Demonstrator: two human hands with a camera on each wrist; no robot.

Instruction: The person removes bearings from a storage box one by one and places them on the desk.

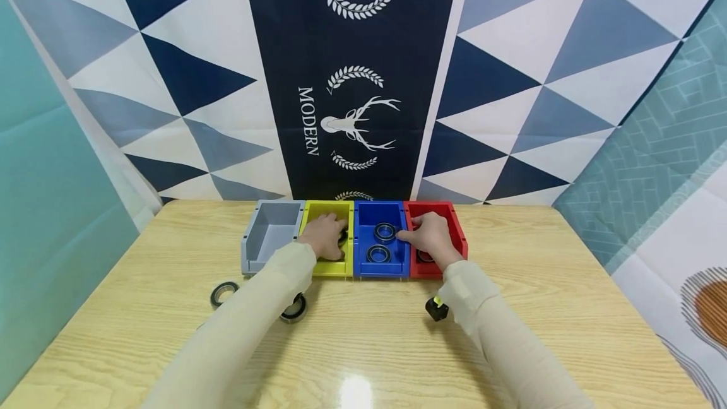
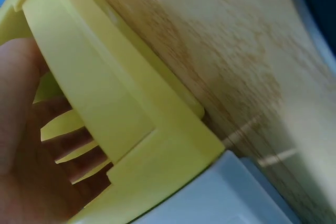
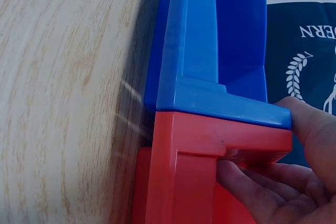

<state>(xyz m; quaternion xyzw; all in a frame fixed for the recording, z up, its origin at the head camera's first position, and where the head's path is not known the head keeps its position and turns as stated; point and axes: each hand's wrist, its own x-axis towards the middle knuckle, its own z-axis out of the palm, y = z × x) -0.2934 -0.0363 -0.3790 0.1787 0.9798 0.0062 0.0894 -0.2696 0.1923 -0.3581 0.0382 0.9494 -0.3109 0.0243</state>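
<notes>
My left hand (image 1: 325, 236) reaches down into the yellow bin (image 1: 332, 268). A dark ball bearing (image 1: 343, 237) shows between its thumb and fingers in the head view; in the left wrist view the bin's front lip hides the fingertips. My right hand (image 1: 431, 240) straddles the adjoining walls of the blue bin (image 1: 382, 269) and the red bin (image 1: 457, 238). In the right wrist view its thumb lies at the blue side, and its curled fingers (image 3: 239, 182) grip from inside the red bin. A bearing (image 1: 423, 257) lies in the red bin, partly under this hand.
Two bearings, a front one (image 1: 378, 254) and a rear one (image 1: 385, 231), lie in the blue bin. A grey bin (image 1: 272, 242) stands at the row's left end. On the wooden table (image 1: 363, 346), a bearing (image 1: 224, 294) and another bearing (image 1: 293, 310) lie near my left sleeve. Patterned cloth hangs behind.
</notes>
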